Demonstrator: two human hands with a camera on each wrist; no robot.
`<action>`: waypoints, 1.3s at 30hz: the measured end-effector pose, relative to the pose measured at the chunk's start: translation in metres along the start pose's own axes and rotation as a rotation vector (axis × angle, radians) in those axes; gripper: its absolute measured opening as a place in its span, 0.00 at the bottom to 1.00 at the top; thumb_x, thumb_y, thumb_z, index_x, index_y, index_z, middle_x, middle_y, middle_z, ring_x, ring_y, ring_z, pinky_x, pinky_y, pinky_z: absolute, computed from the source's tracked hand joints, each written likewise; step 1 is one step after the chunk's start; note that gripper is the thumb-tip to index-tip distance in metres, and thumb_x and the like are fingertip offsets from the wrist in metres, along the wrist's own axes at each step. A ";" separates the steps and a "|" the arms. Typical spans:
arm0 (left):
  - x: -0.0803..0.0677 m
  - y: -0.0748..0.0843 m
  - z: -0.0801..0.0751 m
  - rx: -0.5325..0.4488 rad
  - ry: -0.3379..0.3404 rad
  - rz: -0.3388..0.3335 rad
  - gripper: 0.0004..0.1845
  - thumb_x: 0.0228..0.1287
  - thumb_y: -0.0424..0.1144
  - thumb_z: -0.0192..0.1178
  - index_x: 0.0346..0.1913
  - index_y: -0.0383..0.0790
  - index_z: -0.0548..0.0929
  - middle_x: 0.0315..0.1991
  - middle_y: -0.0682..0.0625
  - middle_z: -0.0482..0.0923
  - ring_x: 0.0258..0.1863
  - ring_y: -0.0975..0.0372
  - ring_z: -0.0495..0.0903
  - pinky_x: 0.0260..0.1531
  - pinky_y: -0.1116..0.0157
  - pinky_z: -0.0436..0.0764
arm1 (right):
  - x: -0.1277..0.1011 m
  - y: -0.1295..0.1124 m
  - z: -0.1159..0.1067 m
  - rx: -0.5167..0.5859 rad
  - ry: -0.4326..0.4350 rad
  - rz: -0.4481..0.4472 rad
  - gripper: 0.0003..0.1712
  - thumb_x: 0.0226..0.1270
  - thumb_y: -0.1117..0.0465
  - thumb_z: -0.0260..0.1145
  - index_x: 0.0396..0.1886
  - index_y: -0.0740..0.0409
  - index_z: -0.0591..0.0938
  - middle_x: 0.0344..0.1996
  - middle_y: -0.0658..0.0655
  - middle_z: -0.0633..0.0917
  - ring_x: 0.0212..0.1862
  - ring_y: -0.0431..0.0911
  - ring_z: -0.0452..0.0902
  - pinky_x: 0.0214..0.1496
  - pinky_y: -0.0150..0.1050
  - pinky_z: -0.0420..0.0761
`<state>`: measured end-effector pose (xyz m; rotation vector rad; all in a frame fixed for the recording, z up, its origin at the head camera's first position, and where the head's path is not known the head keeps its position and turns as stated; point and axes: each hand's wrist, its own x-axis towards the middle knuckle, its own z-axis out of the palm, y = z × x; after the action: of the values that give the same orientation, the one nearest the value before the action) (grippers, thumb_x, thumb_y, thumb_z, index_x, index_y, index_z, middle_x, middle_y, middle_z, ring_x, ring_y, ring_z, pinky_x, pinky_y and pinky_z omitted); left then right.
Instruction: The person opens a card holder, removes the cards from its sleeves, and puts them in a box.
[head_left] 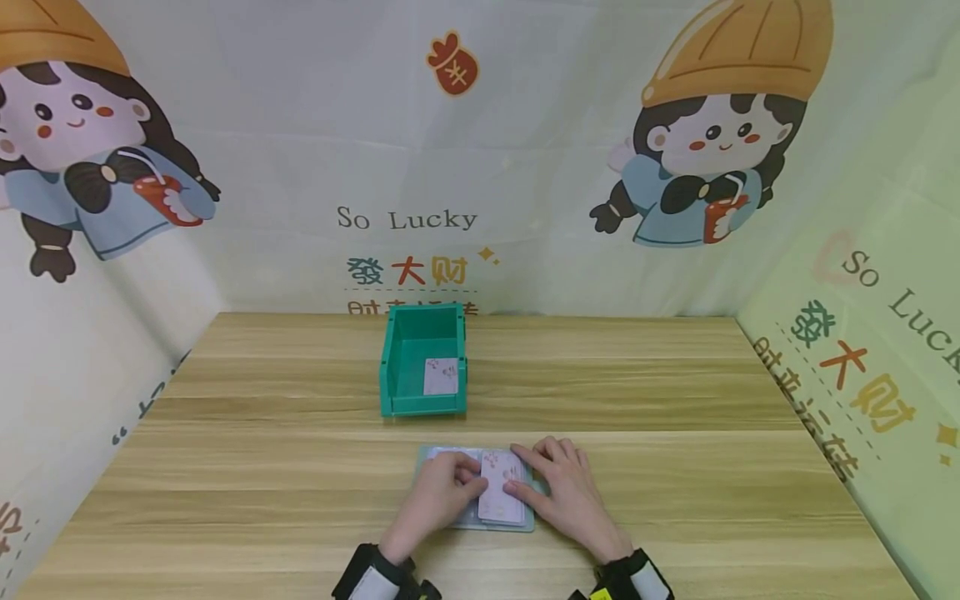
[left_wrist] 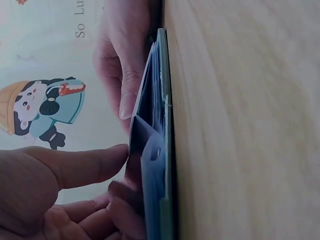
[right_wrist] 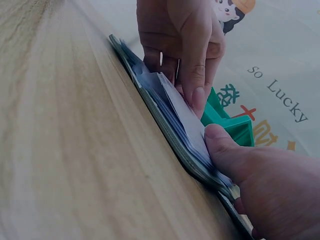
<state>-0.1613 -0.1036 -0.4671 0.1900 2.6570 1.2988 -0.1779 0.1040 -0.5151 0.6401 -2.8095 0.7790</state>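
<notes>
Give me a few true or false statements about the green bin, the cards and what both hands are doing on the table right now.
1. The green bin stands on the wooden table beyond the hands. True.
2. The bin holds no card. False: one pale card lies inside it.
3. Both hands touch the top card of the stack. True: the left hand and the right hand are on it from either side.
4. The stack lies directly on the bare wood. False: it sits on a flat grey-green tray.
5. The right hand is lifting a card high above the table. False: it rests low on the stack.
</notes>
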 end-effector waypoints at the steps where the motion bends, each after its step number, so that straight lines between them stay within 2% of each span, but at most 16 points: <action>1: 0.001 -0.001 0.000 -0.007 -0.003 -0.004 0.12 0.64 0.34 0.67 0.45 0.28 0.84 0.30 0.46 0.84 0.28 0.64 0.77 0.27 0.69 0.75 | 0.000 0.000 0.000 -0.001 -0.002 0.000 0.29 0.62 0.43 0.71 0.60 0.48 0.84 0.39 0.46 0.75 0.44 0.42 0.64 0.48 0.39 0.60; 6: 0.003 -0.006 -0.001 -0.043 -0.020 -0.020 0.12 0.64 0.34 0.67 0.46 0.29 0.85 0.30 0.47 0.85 0.27 0.64 0.77 0.28 0.69 0.74 | 0.000 0.000 0.000 -0.004 -0.012 -0.001 0.28 0.64 0.43 0.70 0.61 0.49 0.83 0.39 0.46 0.74 0.45 0.42 0.64 0.49 0.39 0.60; 14: 0.003 -0.006 -0.005 -0.079 -0.037 -0.008 0.12 0.63 0.31 0.66 0.46 0.26 0.84 0.29 0.46 0.84 0.27 0.64 0.76 0.27 0.70 0.73 | 0.000 0.000 0.001 -0.005 0.002 -0.011 0.28 0.64 0.44 0.70 0.61 0.48 0.83 0.40 0.47 0.76 0.45 0.42 0.64 0.48 0.39 0.60; 18: 0.001 -0.004 -0.007 -0.059 -0.051 -0.008 0.13 0.64 0.31 0.64 0.48 0.26 0.82 0.31 0.46 0.83 0.28 0.63 0.76 0.28 0.69 0.73 | 0.000 0.000 0.001 0.003 -0.003 -0.007 0.28 0.64 0.43 0.69 0.61 0.48 0.83 0.40 0.47 0.75 0.45 0.42 0.63 0.48 0.39 0.59; 25: -0.001 -0.001 -0.006 0.003 -0.066 -0.036 0.22 0.62 0.40 0.70 0.52 0.28 0.80 0.31 0.49 0.84 0.29 0.63 0.77 0.31 0.67 0.73 | 0.001 0.000 0.001 0.012 -0.012 0.004 0.28 0.64 0.43 0.69 0.61 0.49 0.83 0.40 0.47 0.75 0.45 0.43 0.64 0.48 0.40 0.60; 30: -0.001 -0.002 -0.006 -0.019 -0.060 -0.029 0.20 0.61 0.37 0.70 0.51 0.27 0.80 0.28 0.50 0.82 0.27 0.64 0.75 0.29 0.69 0.71 | 0.001 0.000 0.000 0.011 -0.009 0.000 0.28 0.64 0.44 0.70 0.61 0.49 0.83 0.40 0.46 0.75 0.45 0.42 0.63 0.48 0.39 0.59; 39: -0.002 -0.006 -0.011 -0.073 -0.052 -0.024 0.21 0.62 0.33 0.68 0.54 0.24 0.78 0.26 0.49 0.79 0.24 0.64 0.72 0.23 0.70 0.68 | 0.000 0.000 -0.002 0.028 -0.023 0.009 0.29 0.64 0.43 0.69 0.62 0.48 0.82 0.40 0.46 0.75 0.45 0.42 0.63 0.49 0.40 0.59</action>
<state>-0.1616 -0.1158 -0.4651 0.1784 2.5562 1.3624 -0.1776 0.1046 -0.5135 0.6454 -2.8288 0.8195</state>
